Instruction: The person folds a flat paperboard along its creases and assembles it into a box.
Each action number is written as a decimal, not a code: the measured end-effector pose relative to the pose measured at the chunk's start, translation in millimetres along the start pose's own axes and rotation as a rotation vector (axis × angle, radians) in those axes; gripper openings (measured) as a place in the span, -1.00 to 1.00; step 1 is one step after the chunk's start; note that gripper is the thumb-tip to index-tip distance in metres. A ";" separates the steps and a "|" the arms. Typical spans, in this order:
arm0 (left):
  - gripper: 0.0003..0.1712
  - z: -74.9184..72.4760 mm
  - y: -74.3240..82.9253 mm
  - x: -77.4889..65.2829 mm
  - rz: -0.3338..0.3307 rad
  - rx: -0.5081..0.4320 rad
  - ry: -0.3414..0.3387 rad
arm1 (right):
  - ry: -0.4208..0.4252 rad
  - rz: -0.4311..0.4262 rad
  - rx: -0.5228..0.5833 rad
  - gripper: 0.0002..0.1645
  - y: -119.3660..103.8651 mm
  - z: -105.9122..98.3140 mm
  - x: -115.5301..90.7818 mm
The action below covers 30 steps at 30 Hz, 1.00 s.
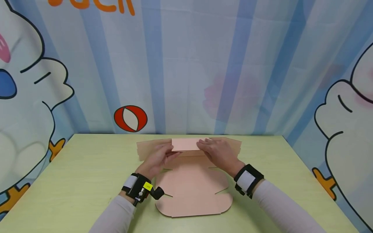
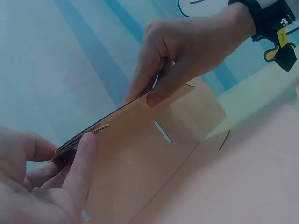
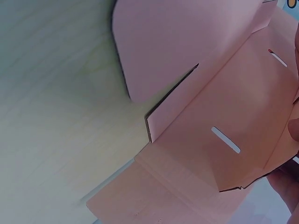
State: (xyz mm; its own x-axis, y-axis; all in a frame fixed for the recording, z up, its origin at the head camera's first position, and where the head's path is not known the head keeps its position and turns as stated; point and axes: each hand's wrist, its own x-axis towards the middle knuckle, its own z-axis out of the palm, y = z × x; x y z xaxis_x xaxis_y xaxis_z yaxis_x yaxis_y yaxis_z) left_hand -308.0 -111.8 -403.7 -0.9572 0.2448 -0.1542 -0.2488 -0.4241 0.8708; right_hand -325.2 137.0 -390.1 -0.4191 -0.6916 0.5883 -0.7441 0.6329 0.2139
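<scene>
A pink cardboard box blank (image 1: pixel 192 183) lies on the table, its far panel folded up and a narrow flap (image 1: pixel 185 145) bent along that panel's top. At the left end of the raised edge my left hand (image 1: pixel 157 160) pinches the cardboard between thumb and fingers. My right hand (image 1: pixel 219 153) grips the same edge further right; in the left wrist view its thumb (image 2: pixel 161 93) is on the inner face and its fingers go behind. Cut slots (image 3: pixel 225 140) pierce the raised panel. Side wings (image 1: pixel 151 149) stick out beyond both hands.
The blank's rounded near end (image 1: pixel 193 207) lies toward me, with slits along its sides. A pale yellow-green table (image 1: pixel 73 181) extends to both sides. Behind it hangs a blue striped curtain (image 1: pixel 186 64) with cartoon prints.
</scene>
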 end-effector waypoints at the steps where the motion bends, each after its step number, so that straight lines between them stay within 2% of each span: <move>1: -0.60 0.2 0.0 0.1 0.001 -0.011 -0.004 | -0.002 -0.001 -0.002 -0.71 -0.1 -0.1 0.1; 7: -0.65 2.4 0.4 -0.6 0.003 -0.034 -0.004 | -0.012 -0.002 -0.014 -0.70 -0.5 -1.8 0.9; 15: -0.57 2.8 0.4 -2.6 0.004 -0.019 -0.032 | -0.008 -0.003 -0.011 -0.70 -0.7 -1.8 1.3; 18: -0.56 2.7 -0.1 -3.4 0.011 0.067 -0.018 | -0.008 -0.002 -0.007 -0.70 -0.8 -1.5 1.4; 24: -0.59 5.9 -0.9 -6.2 0.083 0.367 0.073 | -0.004 0.004 -0.003 -0.70 -0.4 -1.8 1.3; 27: -0.61 5.5 -1.0 -7.7 0.118 0.434 0.094 | -0.007 0.007 -0.008 -0.70 -0.4 -2.0 1.6; 30: -0.59 2.5 -0.4 -9.4 0.128 0.461 0.078 | -0.016 0.007 -0.018 -0.67 -0.8 -2.2 2.3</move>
State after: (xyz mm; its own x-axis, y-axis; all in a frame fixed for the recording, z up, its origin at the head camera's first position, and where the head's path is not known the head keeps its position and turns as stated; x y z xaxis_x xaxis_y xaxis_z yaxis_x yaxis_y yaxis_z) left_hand -298.5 -111.7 -401.4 -0.9885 0.1421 -0.0518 -0.0539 -0.0112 0.9985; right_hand -324.5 135.7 -387.2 -0.4326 -0.6927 0.5770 -0.7320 0.6435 0.2238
